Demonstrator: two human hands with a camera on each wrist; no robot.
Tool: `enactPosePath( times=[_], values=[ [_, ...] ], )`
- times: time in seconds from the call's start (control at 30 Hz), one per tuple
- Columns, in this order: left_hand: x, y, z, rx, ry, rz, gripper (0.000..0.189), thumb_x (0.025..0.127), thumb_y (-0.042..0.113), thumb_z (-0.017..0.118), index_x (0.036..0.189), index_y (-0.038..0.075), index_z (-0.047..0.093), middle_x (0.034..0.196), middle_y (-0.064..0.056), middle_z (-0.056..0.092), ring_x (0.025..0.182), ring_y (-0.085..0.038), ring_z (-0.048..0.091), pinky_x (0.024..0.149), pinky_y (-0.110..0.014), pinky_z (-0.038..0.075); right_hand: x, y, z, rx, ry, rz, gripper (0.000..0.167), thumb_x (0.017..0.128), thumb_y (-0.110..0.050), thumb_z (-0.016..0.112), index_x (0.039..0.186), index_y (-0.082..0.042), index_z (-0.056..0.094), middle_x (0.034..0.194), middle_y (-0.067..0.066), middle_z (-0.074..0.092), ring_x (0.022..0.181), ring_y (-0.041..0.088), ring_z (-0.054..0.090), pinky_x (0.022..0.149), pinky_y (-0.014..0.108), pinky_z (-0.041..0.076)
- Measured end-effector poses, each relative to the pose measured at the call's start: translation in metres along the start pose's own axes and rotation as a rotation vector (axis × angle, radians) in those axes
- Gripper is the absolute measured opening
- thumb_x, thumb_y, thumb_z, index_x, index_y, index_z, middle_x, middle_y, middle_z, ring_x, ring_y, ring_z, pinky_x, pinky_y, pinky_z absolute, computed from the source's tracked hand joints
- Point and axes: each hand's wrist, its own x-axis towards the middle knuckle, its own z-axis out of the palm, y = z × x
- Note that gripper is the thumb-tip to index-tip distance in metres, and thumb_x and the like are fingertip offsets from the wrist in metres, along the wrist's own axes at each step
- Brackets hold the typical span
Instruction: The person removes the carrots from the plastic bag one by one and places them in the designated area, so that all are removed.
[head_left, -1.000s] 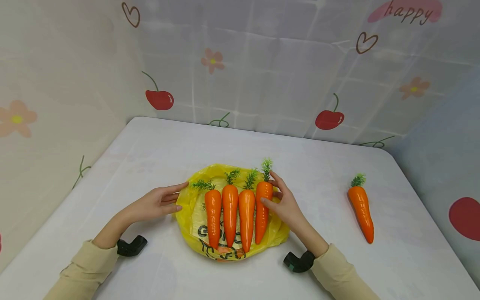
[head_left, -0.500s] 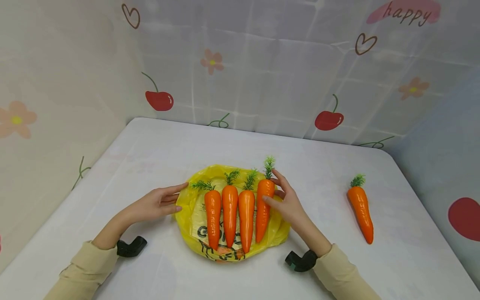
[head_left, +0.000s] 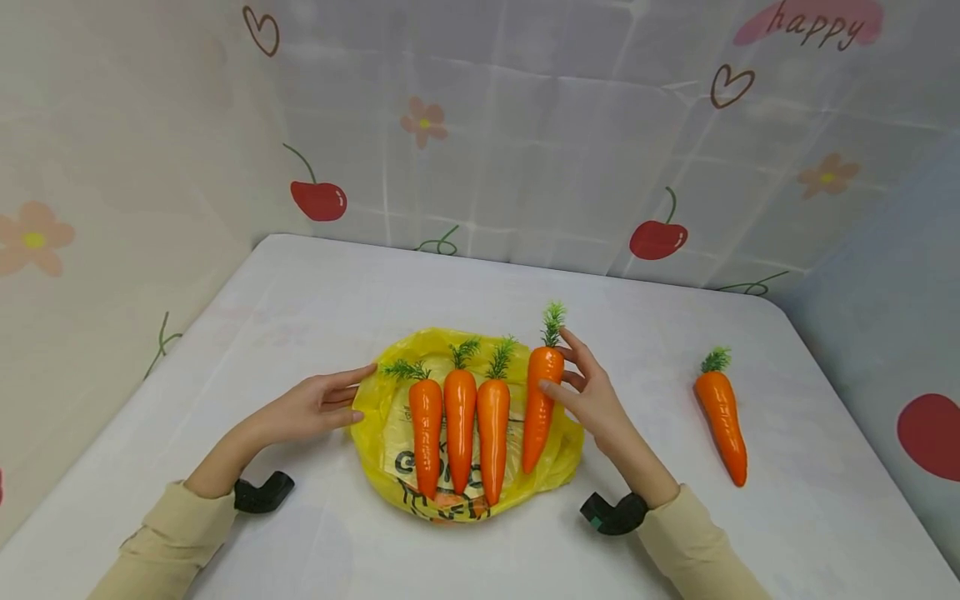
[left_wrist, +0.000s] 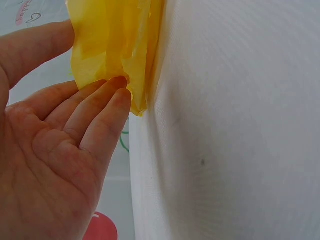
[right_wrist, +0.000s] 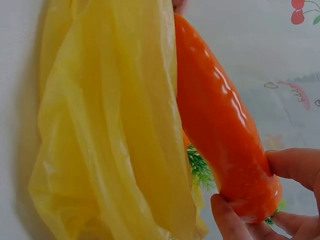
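My right hand [head_left: 588, 392] pinches an orange carrot [head_left: 542, 404] with a green leafy top between thumb and fingertips. That carrot is raised above the right side of a yellow plastic bag [head_left: 371, 467], its tip pointing down. On the bag, side by side, lie a left carrot [head_left: 426, 433], a middle carrot [head_left: 460, 429] and a third carrot [head_left: 492, 437]. My left hand [head_left: 315, 408] touches the bag's left edge, fingers extended; in the left wrist view its fingertips [left_wrist: 117, 97] meet the yellow plastic. The right wrist view has the held carrot [right_wrist: 220, 125] beside the bag's crumpled side.
One more carrot [head_left: 722, 429] lies apart on the white table [head_left: 652, 350] to the right. A black wrist device [head_left: 264, 492] shows at the left wrist, with another black wrist device [head_left: 613, 512] at the right. Patterned curtain-like walls [head_left: 525, 150] surround the table.
My right hand has lifted the rightmost carrot off the row and drawn it up and to the right, widening the gap to its neighbour. The left hand stays put.
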Motion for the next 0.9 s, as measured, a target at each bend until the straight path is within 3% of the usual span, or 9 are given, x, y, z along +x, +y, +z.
enactPosePath(
  times=[0.4,0.9],
  values=[
    [0.000,0.000,0.000,-0.005,-0.002,0.011,0.064,0.092,0.014,0.062,0.143,-0.008,0.028,0.146,-0.024,0.027,0.124,-0.040,0.041,0.096,-0.039,0.041,0.005,0.002,-0.021,0.055,0.026,0.006,0.078,0.089,-0.007,0.064,0.151,-0.020,0.019,0.138,0.015,0.034,0.115,0.033,0.048,0.085,0.030,0.050],
    [0.000,0.000,0.000,-0.016,-0.009,0.005,0.064,0.092,0.013,0.061,0.143,-0.007,0.028,0.146,-0.024,0.026,0.124,-0.039,0.040,0.096,-0.037,0.041,-0.007,0.011,-0.059,-0.015,0.072,0.078,0.081,0.090,-0.013,0.064,0.152,-0.020,0.013,0.143,0.018,0.028,0.120,0.037,0.043,0.084,0.025,0.049]
  ],
)
